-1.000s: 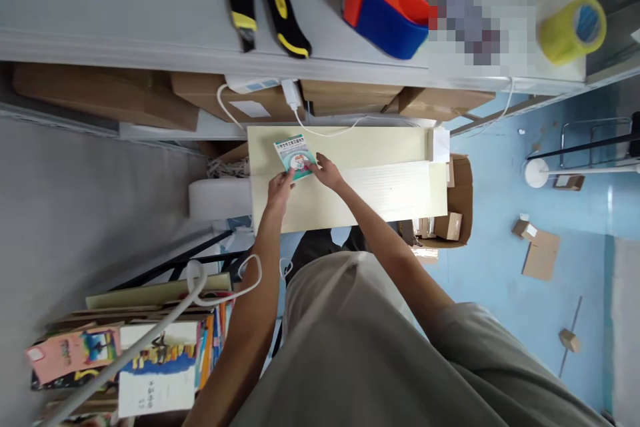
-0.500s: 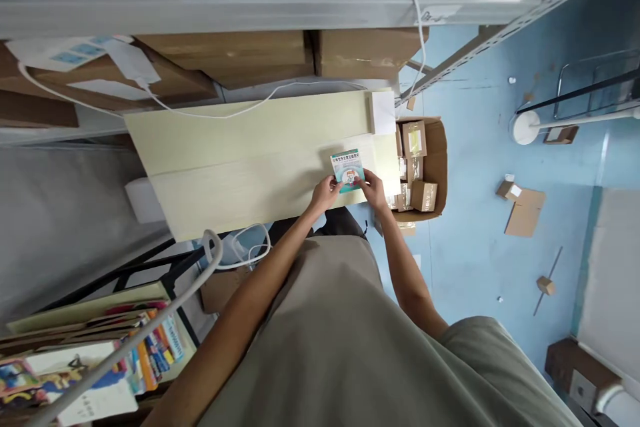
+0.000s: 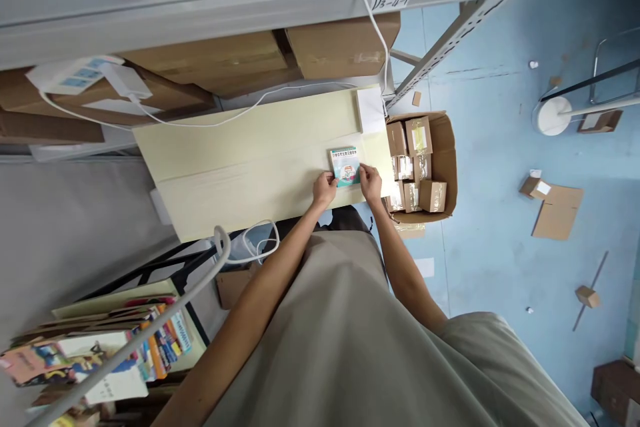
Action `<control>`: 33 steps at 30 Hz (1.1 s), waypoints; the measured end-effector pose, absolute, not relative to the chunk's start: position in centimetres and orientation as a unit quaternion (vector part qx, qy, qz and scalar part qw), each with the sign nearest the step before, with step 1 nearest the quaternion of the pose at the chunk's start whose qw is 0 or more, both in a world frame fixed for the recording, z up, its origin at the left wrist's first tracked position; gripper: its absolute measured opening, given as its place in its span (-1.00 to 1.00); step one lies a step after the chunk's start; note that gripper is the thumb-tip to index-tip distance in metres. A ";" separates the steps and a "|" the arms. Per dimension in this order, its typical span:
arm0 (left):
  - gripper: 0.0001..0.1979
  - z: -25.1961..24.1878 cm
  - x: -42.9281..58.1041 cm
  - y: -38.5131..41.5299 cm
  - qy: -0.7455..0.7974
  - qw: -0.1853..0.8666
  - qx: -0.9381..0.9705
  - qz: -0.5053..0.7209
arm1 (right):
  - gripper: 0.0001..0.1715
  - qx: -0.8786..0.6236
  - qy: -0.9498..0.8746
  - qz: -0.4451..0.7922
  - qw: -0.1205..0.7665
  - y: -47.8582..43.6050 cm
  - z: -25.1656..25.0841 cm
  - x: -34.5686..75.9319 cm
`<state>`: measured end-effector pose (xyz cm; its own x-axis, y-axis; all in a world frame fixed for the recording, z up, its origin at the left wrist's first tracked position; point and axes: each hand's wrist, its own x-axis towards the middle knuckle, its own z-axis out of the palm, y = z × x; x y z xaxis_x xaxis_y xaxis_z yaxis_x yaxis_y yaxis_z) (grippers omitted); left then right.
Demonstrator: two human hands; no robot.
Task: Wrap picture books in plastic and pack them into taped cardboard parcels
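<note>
Book [image 3: 345, 163] gripped at its sides by both hands: left hand [image 3: 325, 189] pinches left side low, right hand [image 3: 371, 184] pinches right side, fingers narrow on each. Book is over right part of table [image 3: 240, 193], nearer the near edge, cover up; can't tell if it touches the table. White block [image 3: 370, 111] at far right corner. White cable [image 3: 250, 109] runs along far edge. Carton [image 3: 446, 160] of small boxes [image 3: 419, 137] just off right edge. Pile of books [image 3: 107, 367] beyond near left corner.
</note>
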<state>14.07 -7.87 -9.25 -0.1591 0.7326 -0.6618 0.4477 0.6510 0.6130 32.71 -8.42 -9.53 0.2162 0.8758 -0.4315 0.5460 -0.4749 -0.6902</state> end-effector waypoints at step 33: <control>-0.89 -7.3 16.5 -6.0 0.771 0.374 0.462 0.227 | -0.74 -0.633 -0.658 0.376 0.158 -8.9 -7.3 29.7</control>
